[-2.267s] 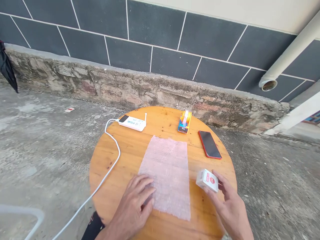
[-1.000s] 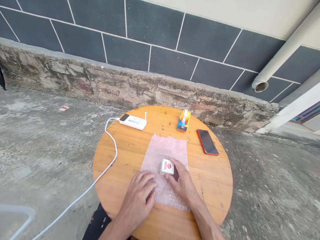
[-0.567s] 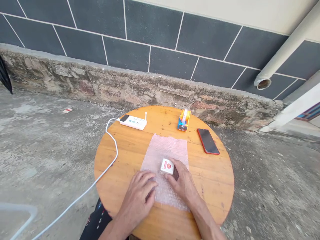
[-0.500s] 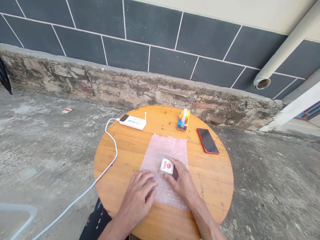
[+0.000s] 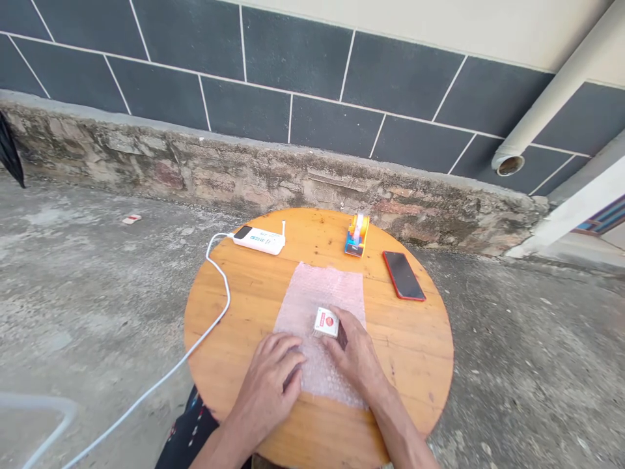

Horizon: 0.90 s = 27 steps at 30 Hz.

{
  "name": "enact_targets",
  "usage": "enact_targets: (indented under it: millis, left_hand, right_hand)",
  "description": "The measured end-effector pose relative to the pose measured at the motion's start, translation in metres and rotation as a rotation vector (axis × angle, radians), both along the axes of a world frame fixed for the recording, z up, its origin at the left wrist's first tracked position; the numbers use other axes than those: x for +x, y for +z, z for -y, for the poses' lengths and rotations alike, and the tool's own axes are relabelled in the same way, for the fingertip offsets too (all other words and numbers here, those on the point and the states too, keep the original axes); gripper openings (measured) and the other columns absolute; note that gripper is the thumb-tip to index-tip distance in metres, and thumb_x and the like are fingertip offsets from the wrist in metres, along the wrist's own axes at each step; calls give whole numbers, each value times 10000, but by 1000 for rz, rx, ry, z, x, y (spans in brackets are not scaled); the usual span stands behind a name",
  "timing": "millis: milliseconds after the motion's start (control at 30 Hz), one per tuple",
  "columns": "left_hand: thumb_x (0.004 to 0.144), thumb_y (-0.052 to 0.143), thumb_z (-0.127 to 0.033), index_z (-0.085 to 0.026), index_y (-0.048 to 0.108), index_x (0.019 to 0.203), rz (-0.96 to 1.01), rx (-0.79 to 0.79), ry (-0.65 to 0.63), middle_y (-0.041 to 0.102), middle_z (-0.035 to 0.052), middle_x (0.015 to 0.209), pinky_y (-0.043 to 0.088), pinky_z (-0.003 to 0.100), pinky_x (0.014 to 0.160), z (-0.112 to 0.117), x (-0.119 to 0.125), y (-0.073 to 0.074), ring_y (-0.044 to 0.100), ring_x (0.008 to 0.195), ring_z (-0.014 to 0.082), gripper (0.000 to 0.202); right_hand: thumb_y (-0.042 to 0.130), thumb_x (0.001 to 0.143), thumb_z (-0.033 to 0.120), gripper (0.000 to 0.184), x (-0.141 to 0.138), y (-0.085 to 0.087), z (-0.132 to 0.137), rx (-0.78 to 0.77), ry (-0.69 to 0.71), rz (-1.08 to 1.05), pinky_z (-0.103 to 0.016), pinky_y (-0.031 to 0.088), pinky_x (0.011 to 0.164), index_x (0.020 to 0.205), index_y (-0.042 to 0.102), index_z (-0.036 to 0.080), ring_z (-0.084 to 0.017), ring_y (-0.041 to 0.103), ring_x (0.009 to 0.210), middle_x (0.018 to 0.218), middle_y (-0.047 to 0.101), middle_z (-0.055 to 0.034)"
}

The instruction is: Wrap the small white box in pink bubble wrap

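A small white box with red print [image 5: 326,322] is over the middle of a pinkish sheet of bubble wrap [image 5: 326,286]. My right hand [image 5: 359,352] grips the box from its right side, thumb in front and fingers behind. My left hand [image 5: 276,371] rests on the left edge of the bubble wrap, fingers slightly curled and apart, holding nothing. A gap separates it from the box. Part of the box's right side is hidden by my right fingers.
On the round wooden table [image 5: 234,306] lie a white power bank [image 5: 260,240] with a white cable [image 5: 227,286], a tape dispenser [image 5: 357,236] and a red-edged phone [image 5: 403,275]. Behind the table runs a stone wall base [image 5: 219,169]; a pipe [image 5: 541,107] slants down at the right.
Hardly anything differs. The box in my right hand has shifted very slightly, and the view has moved a little; my left hand stays on the bubble wrap.
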State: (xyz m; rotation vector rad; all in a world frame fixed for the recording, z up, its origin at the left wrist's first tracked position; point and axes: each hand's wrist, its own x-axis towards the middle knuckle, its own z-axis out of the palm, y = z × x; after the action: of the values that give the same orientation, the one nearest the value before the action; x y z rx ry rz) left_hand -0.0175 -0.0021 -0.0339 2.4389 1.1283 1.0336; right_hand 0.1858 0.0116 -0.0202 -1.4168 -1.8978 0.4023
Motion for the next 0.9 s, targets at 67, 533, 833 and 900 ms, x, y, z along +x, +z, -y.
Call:
enact_targets:
  millis: [67,533,833,900]
  left_hand:
    - [792,460,-36,-201,608,897,1,-10,2,610,76,1078,425,456,922,0,0,0,509,1065,250,246]
    - [797,492,-60,-197,623,925,9,2,-11,607,74,1102,432,440,926,1,-2,-1,507,1074,245,228]
    - [791,509,-61,-202,621,941,54,20,-43,605,77,1098,401,465,974,5,-5,3,483,1126,254,235]
    - [765,532,-70,-203,621,950,55,32,-49,600,79,1116,399,472,985,8,-5,6,478,1139,264,244]
  right_hand:
    - [581,772,86,587,0,-2,0,0,1,8,-402,423,997,1322,437,233,-234,520,1168,1263,571,-68]
    - [539,893,180,238,3,38,45,77,34,53,-350,476,853,1122,558,242,-204,579,998,1071,616,-58]
    - [481,837,19,190,-30,-6,81,142,9,433,-391,423,754,886,576,176,-224,539,841,978,616,-67]
    - [427,843,-4,220,-30,-15,77,192,0,457,-385,422,728,878,566,164,-227,534,822,945,615,-79]
